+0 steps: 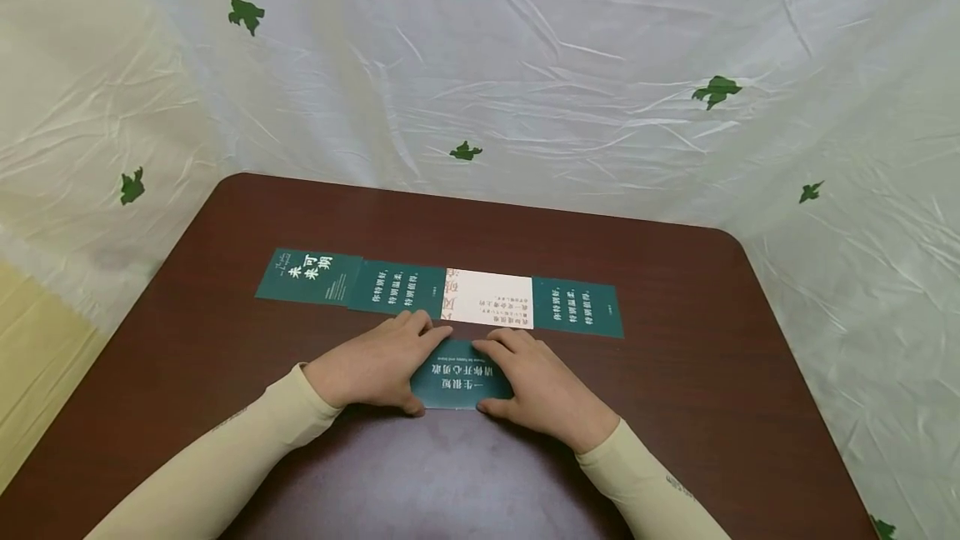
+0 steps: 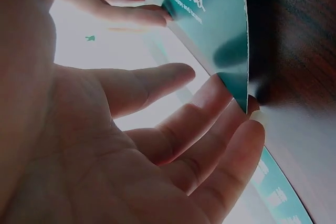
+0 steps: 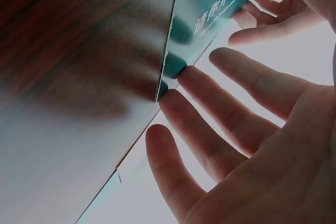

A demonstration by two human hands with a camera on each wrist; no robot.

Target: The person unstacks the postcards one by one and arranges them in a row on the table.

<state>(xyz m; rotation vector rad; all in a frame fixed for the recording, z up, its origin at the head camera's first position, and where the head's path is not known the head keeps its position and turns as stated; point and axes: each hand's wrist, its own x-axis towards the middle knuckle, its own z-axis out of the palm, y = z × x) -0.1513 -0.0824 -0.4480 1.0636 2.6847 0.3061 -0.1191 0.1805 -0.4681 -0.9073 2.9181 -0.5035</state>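
Observation:
A green card (image 1: 457, 373) with white printed characters sits between my two hands, just short of a row of cards. My left hand (image 1: 384, 361) grips its left end, thumb at the near corner and fingers at the far edge. At the other end my right hand (image 1: 543, 386) holds it the same way. Fingertips (image 2: 215, 85) meet the card's corner in the left wrist view, and one tip is partly hidden behind it. The right wrist view shows fingers (image 3: 186, 74) against the far edge, with their reflections on the glossy card.
Beyond the hands, a row across the brown table (image 1: 712, 407) holds a green card (image 1: 307, 276) at left, another green card (image 1: 393, 288), a white card (image 1: 491, 290) and a green card (image 1: 577, 307) at right. A white curtain (image 1: 570, 65) with green leaf shapes surrounds the table.

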